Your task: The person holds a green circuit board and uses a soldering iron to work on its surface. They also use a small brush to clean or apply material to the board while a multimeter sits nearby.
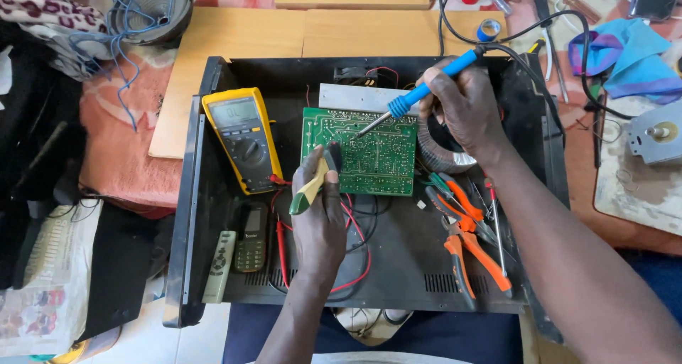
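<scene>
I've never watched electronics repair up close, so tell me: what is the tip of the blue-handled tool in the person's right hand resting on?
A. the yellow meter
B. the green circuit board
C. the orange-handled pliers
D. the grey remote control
B: the right hand holds the blue-handled soldering iron slanting down so its metal tip meets the green circuit board, well apart from the yellow meter.

Colours on the repair bench

Green circuit board (359, 151), blue-handled soldering iron (426, 88), yellow multimeter (242, 139), orange-handled pliers (474, 256), black metal case (398, 264), red wires (355, 243).
</scene>
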